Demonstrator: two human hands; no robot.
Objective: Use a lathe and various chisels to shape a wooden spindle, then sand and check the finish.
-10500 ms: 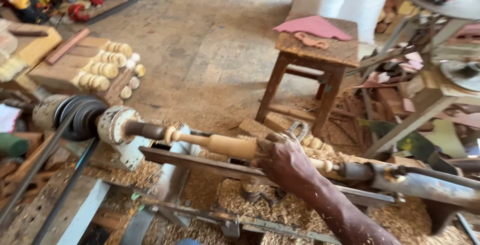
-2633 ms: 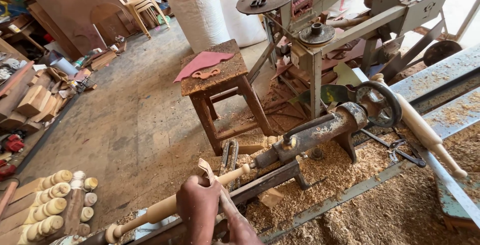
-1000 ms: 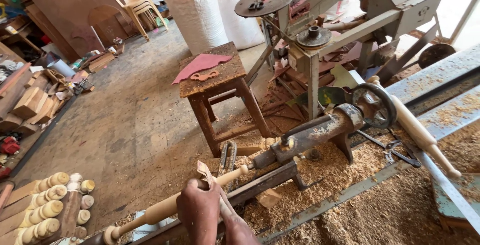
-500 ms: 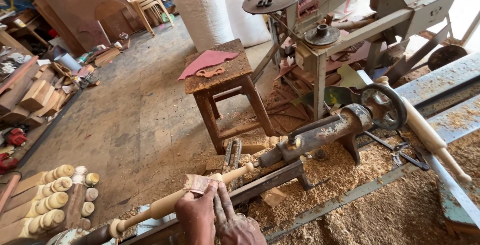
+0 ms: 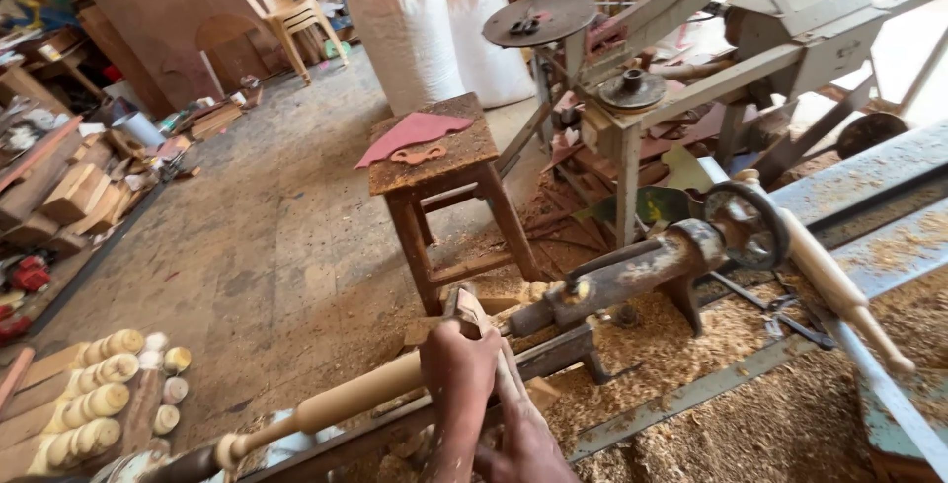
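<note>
The left hand (image 5: 456,369) grasps a strip of sandpaper (image 5: 474,317) and presses it over the pale wooden spindle (image 5: 360,399), which is mounted on the lathe (image 5: 632,271) between its centres. The right hand (image 5: 523,443) pulls the strip's lower end tight, so the paper wraps around the wood.

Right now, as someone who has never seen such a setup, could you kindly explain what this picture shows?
The one view comes from a camera on the person's head, looking down. The long machine is a wood lathe: it holds a pale wooden spindle between its two ends. Both hands, left hand and right hand, press a folded strip, probably sandpaper, against the spindle. Wood shavings cover the bed. Behind stands a wooden stool; finished turned pieces lie at lower left.
</note>
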